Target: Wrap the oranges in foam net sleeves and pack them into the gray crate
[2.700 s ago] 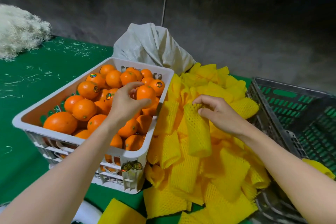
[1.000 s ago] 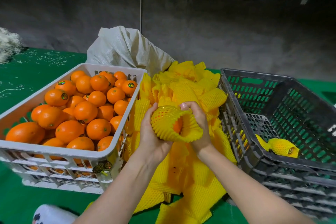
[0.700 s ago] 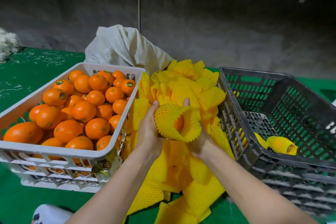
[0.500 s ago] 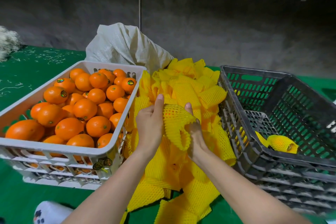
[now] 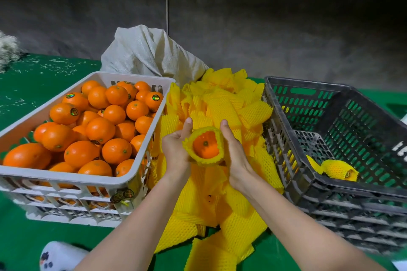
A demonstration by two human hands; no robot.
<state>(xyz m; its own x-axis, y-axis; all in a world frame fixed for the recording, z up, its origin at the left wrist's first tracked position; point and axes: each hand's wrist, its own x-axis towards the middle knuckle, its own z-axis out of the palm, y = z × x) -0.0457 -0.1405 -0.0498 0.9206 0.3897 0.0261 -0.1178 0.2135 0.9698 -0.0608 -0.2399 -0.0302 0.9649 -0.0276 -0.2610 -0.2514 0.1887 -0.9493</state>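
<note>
Hands meet over the middle of the green-covered table (image 5: 33, 237), holding one orange (image 5: 206, 147) between them above a heap of loose yellow sleeves (image 5: 222, 105). A yellow foam net sleeve (image 5: 207, 160) surrounds the fruit on all sides, and its open end faces the camera, so the orange's top and stem mark show inside the ring of netting. The left hand (image 5: 176, 149) grasps the sleeve from the left with the thumb straight up along it; the right hand (image 5: 235, 154) grasps it from the right, one digit likewise pointing up. The remaining fingers of both hands go under the sleeve and are hidden. To the left stands a white crate (image 5: 66, 176) heaped with unwrapped oranges (image 5: 99, 130), some bearing round stickers. To the right stands the gray crate (image 5: 330, 185), where one wrapped orange (image 5: 337, 169) lies near the front wall. Behind the heap slumps a pale woven sack (image 5: 149, 55).
</note>
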